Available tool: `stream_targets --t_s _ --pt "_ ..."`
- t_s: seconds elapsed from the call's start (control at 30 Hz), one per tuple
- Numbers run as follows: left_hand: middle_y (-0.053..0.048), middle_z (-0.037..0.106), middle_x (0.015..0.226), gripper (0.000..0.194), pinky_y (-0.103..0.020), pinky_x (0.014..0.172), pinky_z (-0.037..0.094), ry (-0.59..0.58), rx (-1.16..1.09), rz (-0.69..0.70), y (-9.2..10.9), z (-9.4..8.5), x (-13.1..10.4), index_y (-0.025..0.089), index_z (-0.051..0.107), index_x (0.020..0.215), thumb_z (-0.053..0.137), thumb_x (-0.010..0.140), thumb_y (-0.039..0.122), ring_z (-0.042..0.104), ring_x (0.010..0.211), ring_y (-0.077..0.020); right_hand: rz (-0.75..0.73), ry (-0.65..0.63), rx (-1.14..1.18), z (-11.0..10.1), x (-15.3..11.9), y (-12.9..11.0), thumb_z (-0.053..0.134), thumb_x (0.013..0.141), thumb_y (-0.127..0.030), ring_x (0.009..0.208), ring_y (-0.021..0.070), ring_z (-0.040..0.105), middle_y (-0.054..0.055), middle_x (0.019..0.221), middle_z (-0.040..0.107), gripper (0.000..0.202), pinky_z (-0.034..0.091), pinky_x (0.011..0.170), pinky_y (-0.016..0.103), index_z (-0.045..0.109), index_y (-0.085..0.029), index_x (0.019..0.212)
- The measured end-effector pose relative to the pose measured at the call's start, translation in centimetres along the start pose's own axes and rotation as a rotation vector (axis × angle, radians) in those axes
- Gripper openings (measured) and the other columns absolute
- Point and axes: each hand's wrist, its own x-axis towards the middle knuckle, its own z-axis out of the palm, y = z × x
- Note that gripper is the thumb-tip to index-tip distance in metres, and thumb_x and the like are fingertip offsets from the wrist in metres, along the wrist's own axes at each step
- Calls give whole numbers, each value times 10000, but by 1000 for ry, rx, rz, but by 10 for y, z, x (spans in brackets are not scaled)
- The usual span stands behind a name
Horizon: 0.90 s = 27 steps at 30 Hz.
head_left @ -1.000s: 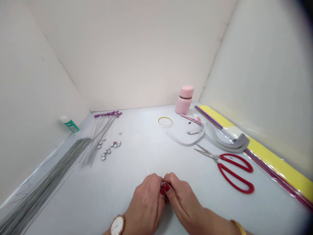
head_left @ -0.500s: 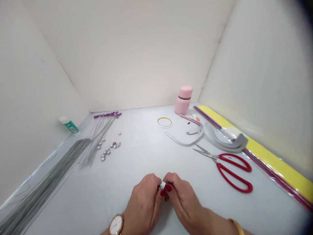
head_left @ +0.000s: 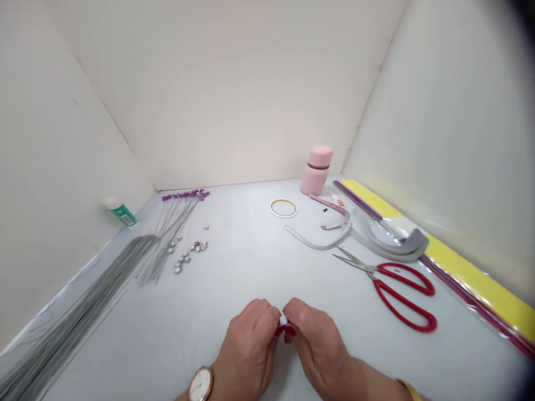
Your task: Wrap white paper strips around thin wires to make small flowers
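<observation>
A small silver paper star (head_left: pixel 283 319) is pinched between the fingertips of both hands, low in the middle of the head view. My left hand (head_left: pixel 253 342) closes on it from the left, a watch on the wrist. From the right, my right hand (head_left: pixel 317 342) grips the same star between thumb and curled fingers. Most of the star is covered by fingers and red nails. Further off to the left lie several finished-looking small silver stars (head_left: pixel 183 260), one reddish piece among them. Red-handled scissors (head_left: pixel 371 269) rest with blades parted, right of my right hand.
Grey wires (head_left: pixel 104 295) run along the left side, near purple-tipped stems (head_left: pixel 186 195) and a green-and-white tube (head_left: pixel 122 214). Behind are a tape roll (head_left: pixel 271 210) and a pink bottle (head_left: pixel 316 172). Silvery paper strips (head_left: pixel 390 250) and yellow sheets (head_left: pixel 472 278) lie right.
Both thumbs have shifted on the star, and the fingers now cover more of it. The whole view has moved slightly; objects on the table stay in place.
</observation>
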Motion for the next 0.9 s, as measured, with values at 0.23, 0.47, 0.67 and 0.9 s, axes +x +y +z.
stream_targets --t_s 0.23,0.47,0.67,0.9 --pt "19 423 607 204 -230 538 341 -26 -152 -137 1 -1 0 207 365 681 295 861 143 417 568 -127 264 -46 228 1 -3 3 279 889 -184 536 107 475 -25 616 466 186 407 528 214 438 -208 796" --pt "-24 510 732 212 -261 637 379 -55 -350 -172 2 -3 1 194 439 770 260 883 186 474 664 -146 166 -19 327 1 -3 9 367 865 -140 627 109 549 18 785 557 261 468 606 228 490 -237 1073" --pt "1 485 667 245 -244 605 355 -74 -241 -234 1 -2 3 195 439 711 277 895 202 458 613 -130 159 11 209 -1 -2 11 394 845 -105 587 116 556 8 665 558 249 459 575 227 552 -213 1005" --pt "3 496 679 161 -232 581 355 -40 -144 -204 -1 -3 2 200 444 759 336 878 188 466 615 -129 197 44 147 -2 -2 10 413 839 -123 573 116 571 14 661 586 199 462 564 220 556 -177 966"
